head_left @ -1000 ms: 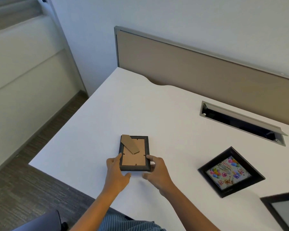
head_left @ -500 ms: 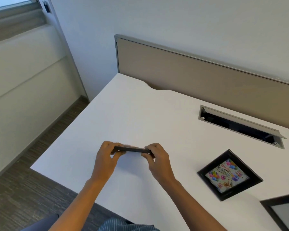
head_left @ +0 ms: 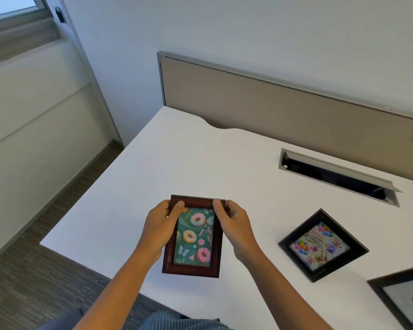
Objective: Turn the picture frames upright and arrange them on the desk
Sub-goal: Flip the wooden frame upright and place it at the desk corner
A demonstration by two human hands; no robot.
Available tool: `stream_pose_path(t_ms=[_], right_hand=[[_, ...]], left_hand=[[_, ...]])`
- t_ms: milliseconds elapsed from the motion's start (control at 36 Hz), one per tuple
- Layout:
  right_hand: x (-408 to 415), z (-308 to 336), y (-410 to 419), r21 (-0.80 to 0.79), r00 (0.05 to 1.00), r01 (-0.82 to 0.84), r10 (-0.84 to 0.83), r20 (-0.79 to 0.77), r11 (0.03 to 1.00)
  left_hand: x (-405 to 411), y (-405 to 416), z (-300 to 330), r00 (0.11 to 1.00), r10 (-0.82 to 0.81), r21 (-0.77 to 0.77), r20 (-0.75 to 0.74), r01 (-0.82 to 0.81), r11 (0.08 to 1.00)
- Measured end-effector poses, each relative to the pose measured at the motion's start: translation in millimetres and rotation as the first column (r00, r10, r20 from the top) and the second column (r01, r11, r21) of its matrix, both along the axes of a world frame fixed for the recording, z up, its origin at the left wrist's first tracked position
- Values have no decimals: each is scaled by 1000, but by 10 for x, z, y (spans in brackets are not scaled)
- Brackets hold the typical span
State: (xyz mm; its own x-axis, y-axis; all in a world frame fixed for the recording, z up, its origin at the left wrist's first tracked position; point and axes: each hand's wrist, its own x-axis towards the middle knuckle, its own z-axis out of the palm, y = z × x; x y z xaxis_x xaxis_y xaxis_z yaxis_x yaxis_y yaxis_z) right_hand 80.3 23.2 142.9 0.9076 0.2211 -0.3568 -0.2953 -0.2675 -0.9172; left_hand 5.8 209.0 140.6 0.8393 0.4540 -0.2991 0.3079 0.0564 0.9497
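Note:
I hold a small dark-brown picture frame (head_left: 193, 236) with a doughnut picture above the white desk (head_left: 200, 163), its front facing me. My left hand (head_left: 160, 229) grips its upper left edge and my right hand (head_left: 234, 225) grips its upper right edge. A black frame (head_left: 322, 245) with a birthday balloon picture lies flat and face up on the desk to the right. A third dark frame (head_left: 403, 298) lies flat at the lower right, cut off by the image edge.
A grey cable slot (head_left: 339, 175) with an open lid is set into the desk behind the frames. A beige partition panel (head_left: 272, 108) runs along the desk's far edge. The desk's left edge drops to a carpeted floor (head_left: 34, 270).
The small frame lay face down on the desk a second ago. Both hands lifted it and turned it over, so its doughnut picture now faces me.

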Motion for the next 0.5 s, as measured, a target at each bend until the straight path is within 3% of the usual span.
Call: stream_pose_path(t_ms=[139,306,500], right_hand=[[-95,-10,-112,42,985,-51,58,-165,998],[-227,-34,-151,85,937,-75,100,-335,994],[-258,-145,-206,136,905,-75,125,-407,988]], left_hand=[[8,-52,-2,996,47,-72,-71,-52,996],[10,-102,-11,991,69,-45,-114,-75,996],[-16,-153,-27,989,67,-13,-133,-70,997]])
